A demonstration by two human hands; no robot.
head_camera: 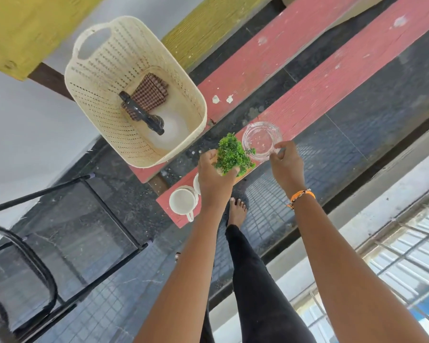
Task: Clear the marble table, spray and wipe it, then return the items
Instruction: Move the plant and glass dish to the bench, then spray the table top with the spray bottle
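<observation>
Standing over the red worktop [315, 95], left hand [214, 174] grips a plant [232, 154], right hand [286, 160] pinches a glass ashtray [260, 139]; clearing or returning is unclear, both need steady carrying.

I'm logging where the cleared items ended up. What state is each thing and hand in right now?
Left hand: grips the small green plant.
Small green plant: upright, held over the red bench.
Right hand: fingertips pinch the glass ashtray's rim.
Glass ashtray: empty, on the red bench.
White cups: upright, empty, on the bench end.
Basket: holds a spray bottle and a checked cloth.
</observation>
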